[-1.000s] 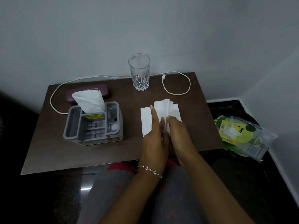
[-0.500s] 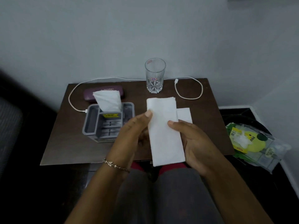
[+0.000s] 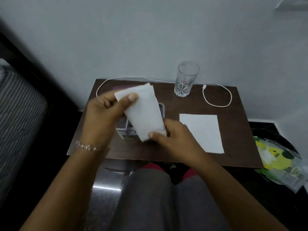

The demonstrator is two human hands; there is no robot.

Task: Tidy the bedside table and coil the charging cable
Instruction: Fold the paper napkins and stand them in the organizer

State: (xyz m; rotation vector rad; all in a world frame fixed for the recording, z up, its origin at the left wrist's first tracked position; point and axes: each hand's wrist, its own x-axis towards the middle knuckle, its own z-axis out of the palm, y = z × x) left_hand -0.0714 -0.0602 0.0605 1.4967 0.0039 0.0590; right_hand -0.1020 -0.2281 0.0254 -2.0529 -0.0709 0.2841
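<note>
- Pinching the top end of a folded white paper tissue (image 3: 143,110) with the left hand (image 3: 103,114), thumb pressed flat on its face.
- Gripping the bottom end with the right hand (image 3: 173,139), thumb curled over the edge.
- Holding that tissue up off the dark brown wooden counter (image 3: 238,124), tilted, top end leaning left.
- Covering most of a grey plastic organiser (image 3: 124,130) with tissue and hands; only slivers of it on show.
- Catching a flat white paper sheet (image 3: 201,132) lying on the counter, just right of the right hand.
- Finding the thin white charging cable (image 3: 204,87) uncoiled along the counter's back edge, passing behind a clear cut-glass tumbler (image 3: 185,80) and looping wide at the right rear corner, plug end just beside the glass.
- Wearing a thin beaded bracelet (image 3: 86,145) on the left wrist.
- Spotting a clear plastic packet with a yellow-green label (image 3: 275,157) down on the floor, right of the counter.
</note>
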